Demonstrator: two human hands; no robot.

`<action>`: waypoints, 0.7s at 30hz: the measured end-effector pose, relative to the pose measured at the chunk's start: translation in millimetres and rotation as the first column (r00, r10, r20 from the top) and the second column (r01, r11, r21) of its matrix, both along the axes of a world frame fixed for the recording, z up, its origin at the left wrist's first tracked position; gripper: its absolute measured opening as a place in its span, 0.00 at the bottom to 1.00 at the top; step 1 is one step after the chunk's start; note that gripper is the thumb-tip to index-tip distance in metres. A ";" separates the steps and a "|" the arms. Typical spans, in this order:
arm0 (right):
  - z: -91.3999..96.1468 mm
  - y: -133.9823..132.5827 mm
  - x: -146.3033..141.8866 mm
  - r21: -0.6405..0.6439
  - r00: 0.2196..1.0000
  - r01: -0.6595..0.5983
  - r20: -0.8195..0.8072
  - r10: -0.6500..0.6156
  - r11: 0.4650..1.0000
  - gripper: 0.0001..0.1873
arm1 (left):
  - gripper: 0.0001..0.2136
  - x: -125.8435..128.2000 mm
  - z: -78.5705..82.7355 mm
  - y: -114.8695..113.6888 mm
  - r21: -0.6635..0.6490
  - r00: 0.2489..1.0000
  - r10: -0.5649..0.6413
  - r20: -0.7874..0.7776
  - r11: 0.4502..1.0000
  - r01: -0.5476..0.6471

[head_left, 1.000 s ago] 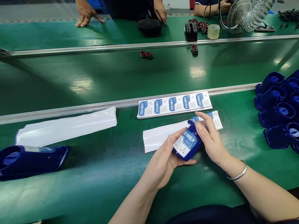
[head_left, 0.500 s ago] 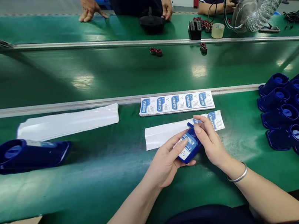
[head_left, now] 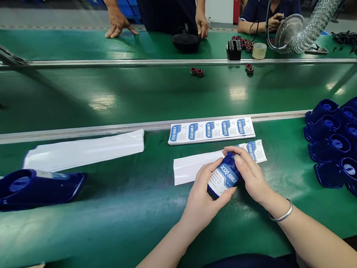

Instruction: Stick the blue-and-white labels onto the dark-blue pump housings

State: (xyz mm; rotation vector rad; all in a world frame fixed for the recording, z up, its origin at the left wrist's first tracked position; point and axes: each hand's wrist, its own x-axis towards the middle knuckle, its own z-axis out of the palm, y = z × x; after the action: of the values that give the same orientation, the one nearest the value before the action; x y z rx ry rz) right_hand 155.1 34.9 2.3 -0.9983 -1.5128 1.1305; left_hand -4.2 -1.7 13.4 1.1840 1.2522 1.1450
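Note:
Between my hands is a blue plastic housing [head_left: 232, 161] with a blue-and-white label [head_left: 223, 180] on the side facing me. My left hand [head_left: 200, 202] grips its left side and bottom, thumb at the lower right of the label. The fingers of my right hand [head_left: 252, 176] are curled against its upper right end. Beneath my hands lies a label sheet [head_left: 188, 171], bare white at its left and bearing printed labels at its right end. Just behind that is a stack of printed label sheets [head_left: 212, 132].
Many blue housings [head_left: 349, 170] stand at the right, and a couple more [head_left: 39, 191] lie at the left. White backing paper [head_left: 85, 151] is near the left ones. Across the metal rail [head_left: 162, 61], two people are at the bench, near a tape roll [head_left: 259, 51] and duct [head_left: 315, 29].
The housing has turned in my hands, so its label now shows more fully and upright. My left thumb has moved from the label's face to its lower right edge. The view has tilted slightly upward.

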 end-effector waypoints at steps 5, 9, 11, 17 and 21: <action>3.2 -4.0 0.9 0.186 0.998 -0.010 0.057 -0.001 0.982 0.21 | 0.24 -2.5 3.6 3.8 -0.156 0.944 0.015 0.329 0.987 0.038; 0.6 -9.2 -1.8 0.309 0.989 -0.070 0.143 0.027 0.948 0.19 | 0.17 -4.7 -2.2 8.8 -0.316 0.833 0.060 0.550 0.938 0.141; -1.0 -10.5 -3.0 0.323 0.987 -0.076 0.160 0.025 0.943 0.18 | 0.16 -4.5 -5.2 9.7 -0.333 0.811 0.069 0.582 0.929 0.160; -2.1 -13.3 -6.4 0.338 0.986 -0.029 0.166 -0.029 0.941 0.19 | 0.16 -1.7 -4.3 7.7 -0.315 0.848 0.059 0.526 0.940 0.130; -0.1 -17.4 -8.9 0.311 0.984 0.019 0.164 -0.073 0.950 0.21 | 0.13 0.1 0.4 5.7 -0.188 0.920 -0.006 0.392 0.978 0.087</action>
State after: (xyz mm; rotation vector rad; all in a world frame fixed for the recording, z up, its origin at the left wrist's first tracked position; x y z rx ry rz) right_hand 146.2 17.5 2.2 -0.9272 -1.7336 0.7578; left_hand -4.1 4.0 13.8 0.7814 0.9988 1.1223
